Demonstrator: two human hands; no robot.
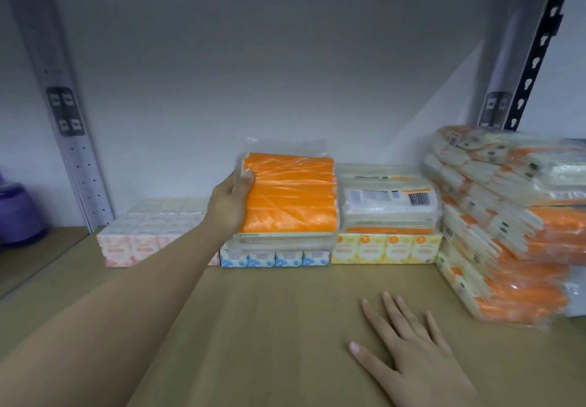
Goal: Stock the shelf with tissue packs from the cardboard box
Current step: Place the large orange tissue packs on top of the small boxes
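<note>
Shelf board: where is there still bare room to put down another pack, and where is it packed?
Bare board runs across the front, from the blue row toward the camera, around the flat right hand. The pink packs are only one layer high. It is crowded at the right, where the orange stack leans, and beside the held pack.

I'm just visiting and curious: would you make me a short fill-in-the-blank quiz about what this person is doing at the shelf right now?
1. The left hand grips a pack wrapped in ____ plastic.
2. The right hand lies flat on the ____ with its fingers spread.
3. The held tissue pack sits above a row of small ____ boxes.
4. The yellow boxes carry a pack showing a black ____.

Missing words: orange; shelf; blue; barcode
</note>
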